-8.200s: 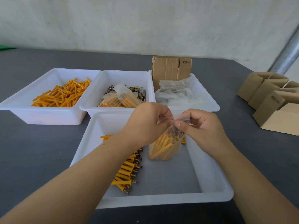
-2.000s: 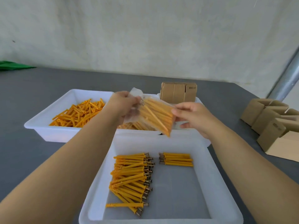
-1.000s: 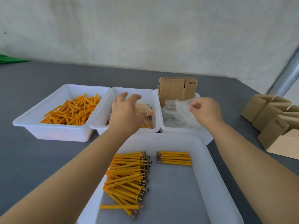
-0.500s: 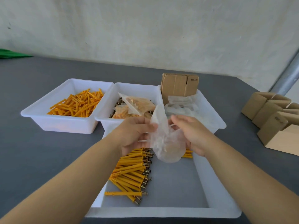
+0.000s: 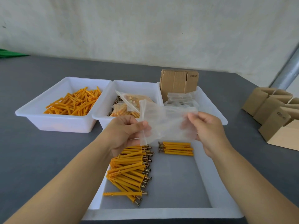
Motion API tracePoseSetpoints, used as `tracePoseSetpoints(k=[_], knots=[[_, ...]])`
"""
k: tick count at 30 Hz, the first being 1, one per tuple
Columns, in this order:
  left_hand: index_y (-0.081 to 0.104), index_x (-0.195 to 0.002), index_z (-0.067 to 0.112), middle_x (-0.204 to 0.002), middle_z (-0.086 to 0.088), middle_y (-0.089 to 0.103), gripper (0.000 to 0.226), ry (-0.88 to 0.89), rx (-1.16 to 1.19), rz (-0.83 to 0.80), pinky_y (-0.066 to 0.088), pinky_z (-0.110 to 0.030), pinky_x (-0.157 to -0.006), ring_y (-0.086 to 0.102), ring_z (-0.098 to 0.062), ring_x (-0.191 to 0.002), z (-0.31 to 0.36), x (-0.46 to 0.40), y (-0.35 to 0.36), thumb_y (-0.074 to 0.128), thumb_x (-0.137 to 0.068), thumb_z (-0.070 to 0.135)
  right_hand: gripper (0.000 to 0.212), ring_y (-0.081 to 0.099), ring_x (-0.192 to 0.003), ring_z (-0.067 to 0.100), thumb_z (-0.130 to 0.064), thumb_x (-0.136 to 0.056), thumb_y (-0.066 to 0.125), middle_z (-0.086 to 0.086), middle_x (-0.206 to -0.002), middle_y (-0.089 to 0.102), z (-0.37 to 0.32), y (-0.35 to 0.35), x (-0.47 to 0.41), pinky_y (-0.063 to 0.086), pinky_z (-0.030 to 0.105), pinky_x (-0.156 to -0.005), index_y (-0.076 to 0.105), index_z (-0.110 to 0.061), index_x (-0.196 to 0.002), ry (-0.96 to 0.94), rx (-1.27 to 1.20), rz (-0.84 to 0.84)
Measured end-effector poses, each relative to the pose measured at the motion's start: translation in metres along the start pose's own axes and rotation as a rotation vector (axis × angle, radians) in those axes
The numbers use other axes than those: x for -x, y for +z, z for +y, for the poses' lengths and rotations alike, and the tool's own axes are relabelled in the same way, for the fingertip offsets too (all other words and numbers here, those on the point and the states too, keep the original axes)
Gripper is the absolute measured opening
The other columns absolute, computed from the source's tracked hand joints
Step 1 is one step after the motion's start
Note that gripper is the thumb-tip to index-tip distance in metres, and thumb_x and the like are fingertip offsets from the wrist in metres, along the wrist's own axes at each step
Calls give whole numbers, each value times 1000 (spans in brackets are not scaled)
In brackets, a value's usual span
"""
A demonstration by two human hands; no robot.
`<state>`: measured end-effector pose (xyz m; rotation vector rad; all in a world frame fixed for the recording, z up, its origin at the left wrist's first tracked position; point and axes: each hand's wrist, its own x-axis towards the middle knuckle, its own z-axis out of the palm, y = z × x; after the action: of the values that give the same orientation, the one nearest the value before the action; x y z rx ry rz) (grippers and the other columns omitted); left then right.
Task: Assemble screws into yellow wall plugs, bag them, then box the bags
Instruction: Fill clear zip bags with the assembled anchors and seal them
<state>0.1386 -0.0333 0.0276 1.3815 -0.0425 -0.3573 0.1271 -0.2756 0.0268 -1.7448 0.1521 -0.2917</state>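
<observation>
Above the near tray (image 5: 226,196), both hands pinch an empty bag (image 5: 168,123).

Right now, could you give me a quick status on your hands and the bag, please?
Left hand and right hand each pinch an edge of the empty clear bag. Small batch of plugged screws lies below in the near tray. Nothing in the way.
</observation>
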Motion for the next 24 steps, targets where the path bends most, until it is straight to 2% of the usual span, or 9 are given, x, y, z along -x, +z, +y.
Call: tracePoseSetpoints(k=[3, 5, 7, 10, 13, 17, 19, 22, 24], knots=[[53, -83, 15, -97, -15, 76, 25, -22, -75, 3, 58, -29, -56, 74, -19, -82, -1, -1, 1, 77, -76, 13, 33, 61, -54, 7, -27, -106, 47, -5, -60, 64, 3, 0, -3, 47, 22, -48, 72, -29, -85, -141, 63, 142], [60, -102, 10, -109, -17, 73, 34, -55, -94, -17, 61, -39, -74, 73, -26, -92, -2, 0, 3, 79, -74, 10, 35, 47, -46, 7, -29, -107, 42, -7, -51, 50, 4, 3, -5, 42, 27, -50, 68, -28, -82, -237, 178, 175], [66, -115, 11, -107, -14, 72, 45, -81, -36, -51, 60, -45, -86, 71, -29, -98, -2, 1, 6, 78, -74, 23, 39, 45, -47, 5, -32, -107, 40, -11, -46, 48, 6, 7, -5, 41, 27, -56, 64, -27, -76, -268, 271, 137], [71, -100, 13, -85, -4, 68, 23, -17, 56, 66, 59, -41, -78, 71, -20, -77, -2, 1, 14, 64, -92, 33, 48, 52, -51, 12, -42, -105, 41, -6, -47, 52, 7, 14, 0, 48, 28, -59, 65, -19, -70, -239, 297, 32], [68, -86, 14, -68, 0, 64, 27, 133, -143, 253, 56, -34, -66, 65, -11, -59, -5, -3, 18, 53, -102, 30, 52, 51, -50, 3, -52, -101, 44, -11, -50, 52, 4, 18, 2, 47, 19, -56, 68, -12, -79, -211, 217, 30], [64, -85, 5, -47, 3, 56, 33, 285, -340, 345, 47, -21, -47, 52, -8, -42, -7, -3, 19, 48, -104, 28, 44, 47, -46, 13, -34, -106, 45, -5, -47, 48, 3, 14, -2, 45, 32, -56, 60, -20, -67, -281, 235, 131], [63, -85, 6, -45, 2, 56, 33, 317, -347, 383, 44, -19, -42, 51, -8, -39, -7, -4, 17, 47, -104, 27, 46, 52, -44, 13, -40, -106, 42, -1, -49, 53, 2, 10, -2, 47, 32, -50, 61, -17, -71, -218, 159, 105], [64, -86, 10, -50, -2, 61, 31, 352, -367, 411, 50, -23, -44, 58, -13, -43, -7, -4, 15, 46, -105, 26, 56, 68, -57, 18, -59, -98, 41, 4, -64, 69, -1, 14, 3, 54, 26, -50, 70, -16, -77, -51, 86, -72], [64, -85, 11, -51, -2, 62, 31, 356, -369, 411, 54, -26, -46, 61, -15, -45, -7, -3, 15, 45, -105, 25, 46, 70, -63, 21, -48, -99, 50, 8, -70, 69, 3, 16, 4, 56, 26, -50, 69, -12, -76, -123, 152, -97]])
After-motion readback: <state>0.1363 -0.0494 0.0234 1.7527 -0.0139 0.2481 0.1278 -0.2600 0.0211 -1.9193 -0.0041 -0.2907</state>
